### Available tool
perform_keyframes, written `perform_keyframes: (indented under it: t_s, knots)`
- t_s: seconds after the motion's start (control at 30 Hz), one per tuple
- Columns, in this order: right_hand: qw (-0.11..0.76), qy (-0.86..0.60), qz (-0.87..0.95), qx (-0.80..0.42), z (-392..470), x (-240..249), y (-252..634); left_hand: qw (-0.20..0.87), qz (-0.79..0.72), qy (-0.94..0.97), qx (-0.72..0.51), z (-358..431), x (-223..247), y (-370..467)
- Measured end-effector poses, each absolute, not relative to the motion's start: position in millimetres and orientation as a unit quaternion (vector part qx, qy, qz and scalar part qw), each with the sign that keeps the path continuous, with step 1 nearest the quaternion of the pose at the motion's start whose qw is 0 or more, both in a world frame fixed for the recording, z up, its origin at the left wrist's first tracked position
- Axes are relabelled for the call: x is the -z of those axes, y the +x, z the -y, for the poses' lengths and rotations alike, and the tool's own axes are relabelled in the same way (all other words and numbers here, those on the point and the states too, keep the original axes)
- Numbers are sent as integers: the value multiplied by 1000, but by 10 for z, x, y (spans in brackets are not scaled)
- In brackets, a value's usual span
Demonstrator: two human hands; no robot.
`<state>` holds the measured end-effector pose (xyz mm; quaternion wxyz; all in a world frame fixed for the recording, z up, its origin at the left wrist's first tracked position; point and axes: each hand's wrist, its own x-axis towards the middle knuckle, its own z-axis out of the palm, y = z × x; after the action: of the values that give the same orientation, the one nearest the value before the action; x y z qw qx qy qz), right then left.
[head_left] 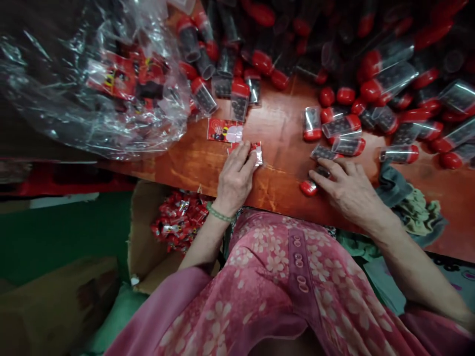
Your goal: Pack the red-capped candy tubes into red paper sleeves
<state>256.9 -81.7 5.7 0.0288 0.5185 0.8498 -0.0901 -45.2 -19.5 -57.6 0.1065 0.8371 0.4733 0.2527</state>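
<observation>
My left hand (235, 177) lies on the wooden table with its fingers flat on a small red printed plastic sleeve (257, 152), partly covering it. Just beyond it lies another red printed sleeve (224, 130) with a cartoon figure. My right hand (349, 187) curls its thumb and fingers around a small clear container with a red cap (308, 187); the hand hides much of its body. Near those fingertips are more red-capped clear containers (348, 146) with small dark beads or pellets inside. One such container (240, 99) stands out beyond the left hand.
A heap of red-capped containers (393, 74) spreads over the table's far side and right. A clear plastic bag (148, 128) with red sleeves lies at left. Below the edge, a cardboard box (143, 237) holds many red-wrapped pieces (181, 222). Crumpled cloth (415, 210) lies at right.
</observation>
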Motion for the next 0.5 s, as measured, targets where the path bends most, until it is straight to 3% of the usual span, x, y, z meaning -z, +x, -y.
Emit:
perform_keyframes:
  t_s: [0.1,0.27,0.5]
  knots:
    - [-29,519,-843,138,811,-24,2494,105,-467,831,-283,186,557,-474]
    - [-204,548,-776,235,745,-18,2265,60,-499,822,-267,167,433,-508]
    - [-257,571,-716,308,565,-37,2006,13,-470,830,-301,114,443,-526]
